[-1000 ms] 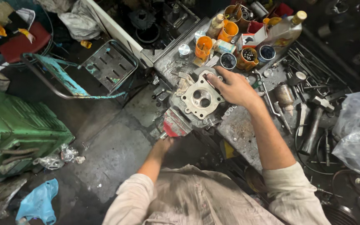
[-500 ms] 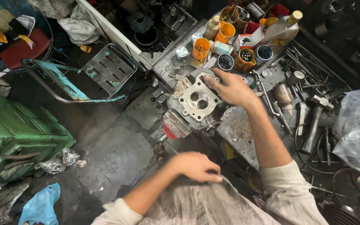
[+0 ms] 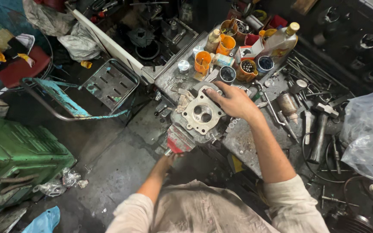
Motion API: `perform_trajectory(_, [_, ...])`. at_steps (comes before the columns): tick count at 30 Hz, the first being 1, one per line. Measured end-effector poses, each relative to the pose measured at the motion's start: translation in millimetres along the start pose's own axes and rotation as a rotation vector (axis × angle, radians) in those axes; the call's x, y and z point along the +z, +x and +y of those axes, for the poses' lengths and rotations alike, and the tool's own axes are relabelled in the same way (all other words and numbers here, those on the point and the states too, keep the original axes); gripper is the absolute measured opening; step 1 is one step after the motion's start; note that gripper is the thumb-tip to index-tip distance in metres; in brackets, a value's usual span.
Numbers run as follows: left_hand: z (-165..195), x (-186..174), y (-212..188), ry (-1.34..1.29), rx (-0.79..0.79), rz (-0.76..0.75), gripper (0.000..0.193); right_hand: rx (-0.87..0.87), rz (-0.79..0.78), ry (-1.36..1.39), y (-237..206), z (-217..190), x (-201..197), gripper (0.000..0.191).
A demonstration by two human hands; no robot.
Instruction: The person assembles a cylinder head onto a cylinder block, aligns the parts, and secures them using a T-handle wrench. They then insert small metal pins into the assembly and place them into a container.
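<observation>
- The grimy metal workbench [image 3: 247,142] fills the right half of the view, crowded with tools and pots, its bare patch showing just beside the right forearm.
- Off to the left sits a big green machine body [image 3: 18,151], well apart from the bench.
- Between the two stands a worn metal chair [image 3: 109,84] with a slotted seat and flaking turquoise frame.
- At the far right edge, a crumpled clear plastic bag [image 3: 368,133] lies on the bench.
- Right in the middle: a pale aluminium cylinder head [image 3: 201,113] with two round bores, lying flat at the bench's front edge, seated on top of a bench vise.
- The vise's red jaw block [image 3: 178,140] pokes out just below the head.
- The right hand [image 3: 234,101] lies palm down on the head's upper right corner, fingers spread flat over it, pressing and not wrapped around.
- The left hand [image 3: 168,159] reaches up under the red vise; its fingers are hidden there, so whether it grasps anything cannot be told.
- A hammer [image 3: 320,125] lies right of the forearm among loose spanners.
- Behind the head, orange plastic cups [image 3: 202,61] cluster near a pale oil bottle [image 3: 281,41].
</observation>
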State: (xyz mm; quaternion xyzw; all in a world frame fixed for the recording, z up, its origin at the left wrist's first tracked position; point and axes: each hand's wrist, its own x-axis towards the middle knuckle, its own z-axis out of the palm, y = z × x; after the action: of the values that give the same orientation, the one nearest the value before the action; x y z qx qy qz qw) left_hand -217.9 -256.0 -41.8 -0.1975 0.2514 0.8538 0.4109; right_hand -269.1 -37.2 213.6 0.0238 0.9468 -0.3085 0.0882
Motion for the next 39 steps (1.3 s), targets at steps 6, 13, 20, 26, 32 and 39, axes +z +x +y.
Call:
perform_trajectory(6, [87, -17, -35, -0.475, 0.551, -0.097, 0.050, -0.038, 0.027, 0.015, -3, 3, -1, 0.067])
perform_trajectory(13, [154, 3, -77, 0.397, 0.515, -0.945, 0.044, -0.042, 0.016, 0.009, 1, 7, -1, 0.071])
perform_trajectory(20, [134, 26, -93, 0.440, 0.497, -0.543, 0.045, -0.006, -0.020, 0.023, 7, 8, -2, 0.073])
perform_trajectory(26, [134, 30, -91, 0.675, 0.507, -0.241, 0.044, 0.029, -0.015, 0.073, 6, 7, -3, 0.072])
perform_trajectory(32, [110, 61, -106, 0.662, 0.706, -0.029, 0.040, 0.024, -0.001, 0.108, -3, 3, -4, 0.072])
perform_trajectory(39, [49, 111, -148, 1.377, 0.859, 0.056, 0.034, 0.041, 0.031, 0.076, -6, 14, 2, 0.076])
